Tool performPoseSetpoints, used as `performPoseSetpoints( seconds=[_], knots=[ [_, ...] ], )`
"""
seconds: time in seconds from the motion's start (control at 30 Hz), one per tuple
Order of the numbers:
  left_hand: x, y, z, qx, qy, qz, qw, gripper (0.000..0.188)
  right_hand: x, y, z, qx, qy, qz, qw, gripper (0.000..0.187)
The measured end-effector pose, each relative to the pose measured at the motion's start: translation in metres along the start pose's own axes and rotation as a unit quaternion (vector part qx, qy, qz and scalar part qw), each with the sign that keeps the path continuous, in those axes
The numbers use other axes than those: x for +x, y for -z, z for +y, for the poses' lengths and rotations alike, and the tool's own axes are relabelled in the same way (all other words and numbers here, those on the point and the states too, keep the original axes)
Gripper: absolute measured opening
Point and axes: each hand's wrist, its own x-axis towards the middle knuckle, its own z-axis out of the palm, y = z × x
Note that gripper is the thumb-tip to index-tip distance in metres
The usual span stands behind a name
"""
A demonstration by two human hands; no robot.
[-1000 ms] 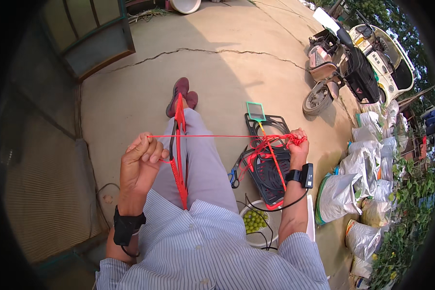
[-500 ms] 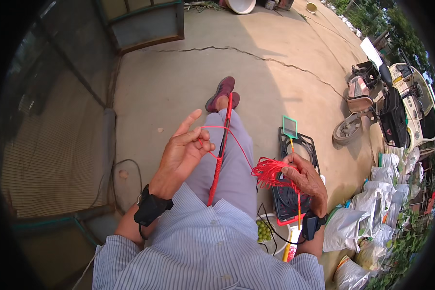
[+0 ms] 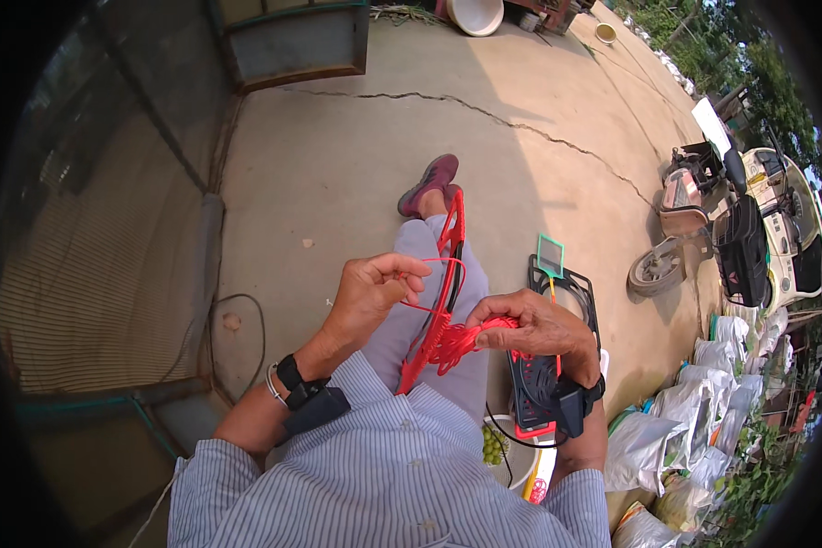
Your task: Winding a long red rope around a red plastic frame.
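Observation:
A narrow dark frame (image 3: 447,292), seen nearly edge-on, rests upright over my lap and legs. Red cord is wound tightly round its near part (image 3: 415,367) and shows at its far end too. My left hand (image 3: 371,294) is beside its left side, fingers pinched on a thin red cord (image 3: 446,260) that loops across the frame. On the right, my right hand (image 3: 541,327) grips a bundle of red cord (image 3: 458,345), its loose loops hanging against the frame's wrapped part.
To my right lie a black slatted plastic item (image 3: 583,292), a green fly swatter (image 3: 551,256) and a white basket (image 3: 519,461) with green fruit (image 3: 494,446). Beyond stand white sacks (image 3: 648,447) and a scooter (image 3: 690,210). A screen door (image 3: 110,301) is on the left.
My right hand has brought the cord bundle left, up to the frame. My left hand has moved right and turned its fingers inward. The frame has turned slightly, showing more of its side.

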Motion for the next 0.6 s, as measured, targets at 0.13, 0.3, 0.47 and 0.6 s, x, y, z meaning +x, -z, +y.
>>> performPoseSetpoints(
  seconds=[0.13,0.3,0.47,0.6],
  knots=[
    [0.001,0.000,0.007,0.002,-0.016,-0.015,1.000,0.028,-0.059,0.031,0.018,0.126,0.026,0.291,0.948,0.022],
    [0.011,-0.011,0.015,-0.015,-0.020,-0.008,1.000,0.029,-0.092,0.041,0.043,0.130,0.096,0.627,0.762,0.027],
    [0.018,-0.020,0.008,-0.027,-0.029,-0.008,0.999,0.029,-0.038,-0.016,0.055,0.191,0.144,0.560,0.793,0.024],
    [0.014,-0.015,0.001,-0.010,-0.001,0.006,1.000,0.028,0.009,-0.076,0.040,0.047,0.034,0.444,0.894,0.023]
  ],
)
